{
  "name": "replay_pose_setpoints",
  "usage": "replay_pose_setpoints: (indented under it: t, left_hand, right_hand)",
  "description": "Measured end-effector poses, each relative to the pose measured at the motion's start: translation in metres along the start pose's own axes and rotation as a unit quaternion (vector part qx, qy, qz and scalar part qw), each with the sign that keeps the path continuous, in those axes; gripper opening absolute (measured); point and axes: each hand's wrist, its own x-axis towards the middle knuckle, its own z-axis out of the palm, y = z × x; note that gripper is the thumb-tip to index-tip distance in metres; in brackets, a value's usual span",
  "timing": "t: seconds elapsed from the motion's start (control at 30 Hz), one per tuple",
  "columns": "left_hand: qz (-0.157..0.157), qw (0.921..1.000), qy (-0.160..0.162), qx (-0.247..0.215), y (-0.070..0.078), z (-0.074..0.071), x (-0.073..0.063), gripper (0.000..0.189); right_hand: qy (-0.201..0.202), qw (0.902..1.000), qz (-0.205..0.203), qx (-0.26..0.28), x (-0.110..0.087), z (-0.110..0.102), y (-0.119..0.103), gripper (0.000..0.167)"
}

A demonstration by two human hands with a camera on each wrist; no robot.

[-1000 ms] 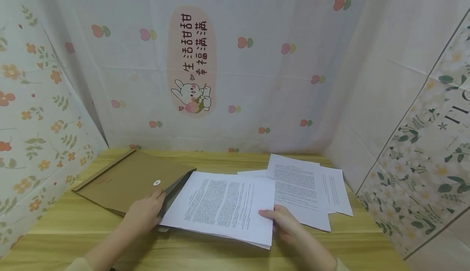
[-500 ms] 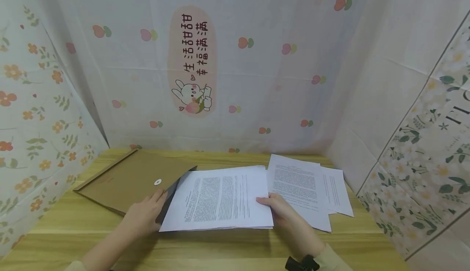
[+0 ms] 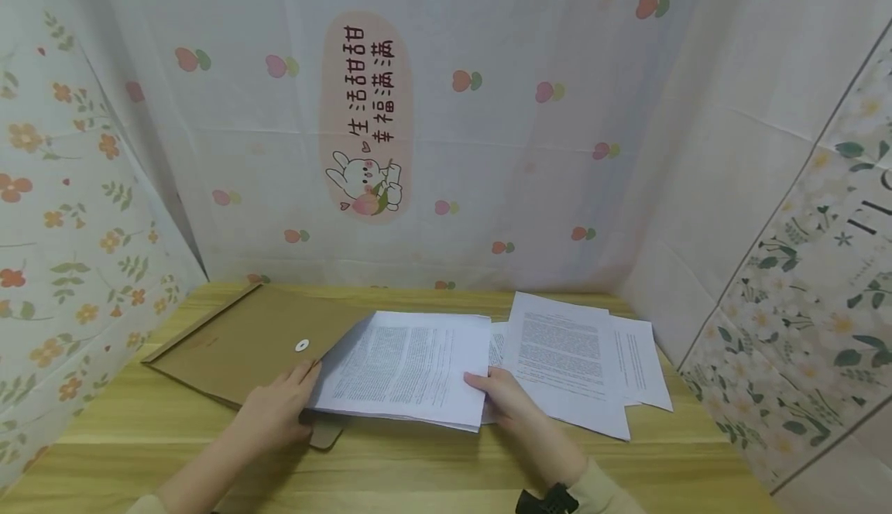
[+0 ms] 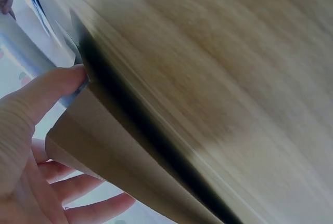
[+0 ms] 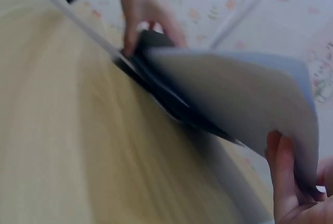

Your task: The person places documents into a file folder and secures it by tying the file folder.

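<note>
A brown paper document envelope (image 3: 244,340) with a white button lies at the left of the table, its mouth facing right. My left hand (image 3: 279,406) grips the near corner of that mouth; in the left wrist view the thumb is at the opening and the fingers spread along the outer side of the envelope (image 4: 114,146). A stack of printed sheets (image 3: 411,367) is partly inside the envelope, its left part hidden under the top layer. My right hand (image 3: 512,398) pinches the stack's right edge, thumb on top and fingers beneath, seen in the right wrist view (image 5: 296,182).
More printed sheets (image 3: 564,359) lie overlapping on the wooden table (image 3: 418,475) to the right. The envelope's flap (image 3: 325,430) shows below the stack. Patterned cloth (image 3: 446,150) hangs behind and at both sides.
My right hand has moved left with the stack, which has slid further into the envelope. The left hand keeps its hold on the envelope's mouth, nearly in place.
</note>
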Motion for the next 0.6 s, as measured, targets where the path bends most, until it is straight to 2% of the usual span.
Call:
replay_pose_setpoints:
  t: [0.23, 0.37, 0.47, 0.6]
  left_hand:
    - [0.001, 1.0000, -0.002, -0.001, 0.000, 0.002, 0.002, 0.097]
    - [-0.002, 1.0000, -0.002, 0.004, 0.000, 0.002, 0.001, 0.094]
    - [-0.001, 1.0000, 0.005, 0.007, 0.000, 0.002, 0.002, 0.092]
    - [0.001, 1.0000, 0.008, 0.003, 0.000, 0.000, 0.002, 0.092]
  right_hand:
    - [-0.035, 0.9993, -0.005, 0.013, -0.005, 0.031, 0.009, 0.047]
    - [-0.067, 0.9977, 0.002, 0.011, -0.004, 0.041, 0.008, 0.040]
    - [-0.104, 0.9945, 0.016, -0.004, -0.003, 0.044, 0.007, 0.037]
    - [-0.144, 0.9869, 0.041, -0.060, -0.002, 0.046, 0.006, 0.028]
